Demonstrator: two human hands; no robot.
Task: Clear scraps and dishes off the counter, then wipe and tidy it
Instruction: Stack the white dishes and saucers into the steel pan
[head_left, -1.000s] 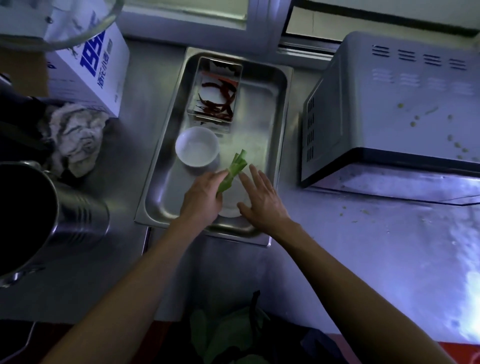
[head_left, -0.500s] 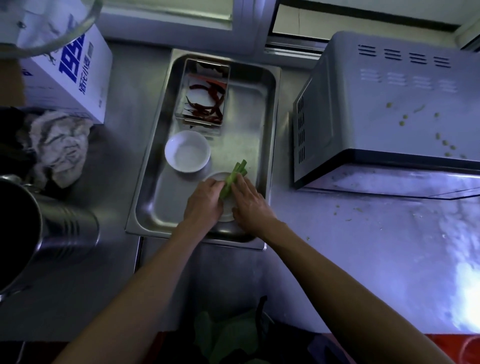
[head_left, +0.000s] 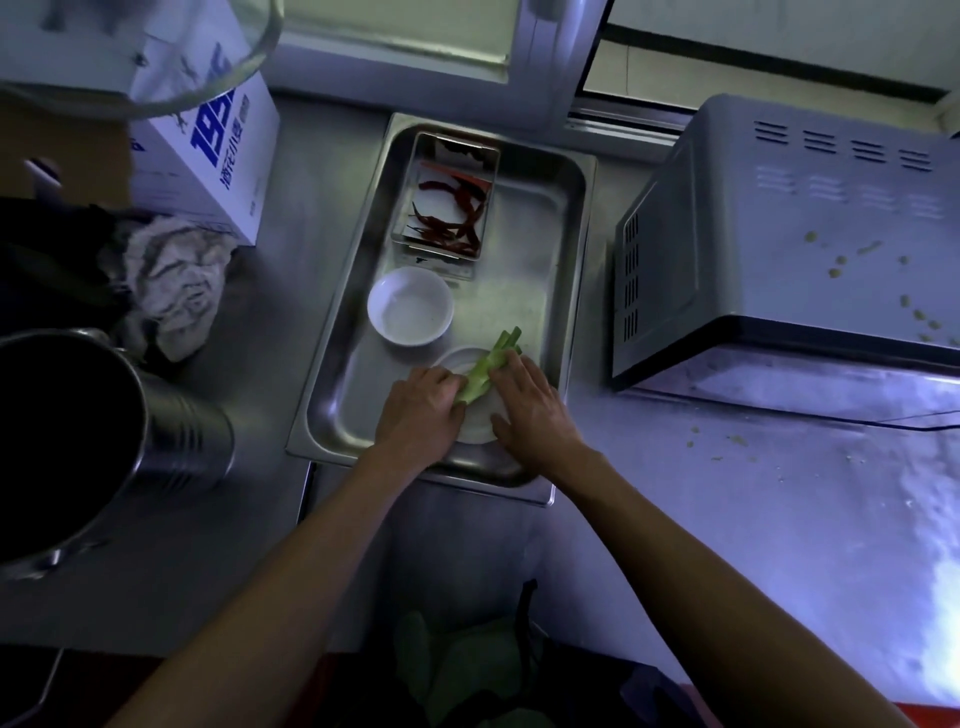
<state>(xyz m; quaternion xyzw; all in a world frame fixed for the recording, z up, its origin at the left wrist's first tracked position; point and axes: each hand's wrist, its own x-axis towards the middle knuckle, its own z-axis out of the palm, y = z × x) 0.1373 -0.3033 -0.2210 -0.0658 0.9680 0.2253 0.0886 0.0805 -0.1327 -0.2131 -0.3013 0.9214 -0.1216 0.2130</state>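
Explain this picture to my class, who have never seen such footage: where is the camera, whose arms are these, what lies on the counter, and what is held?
No machine here: a person wears one camera on the head, looking down at their own hands. On the steel counter sits a metal tray holding a white bowl, a small tin of red chillies and a white dish. The left hand and right hand together hold green vegetable scraps over that dish. Beside the tray: a microwave, a crumpled rag, a box and a steel pot.
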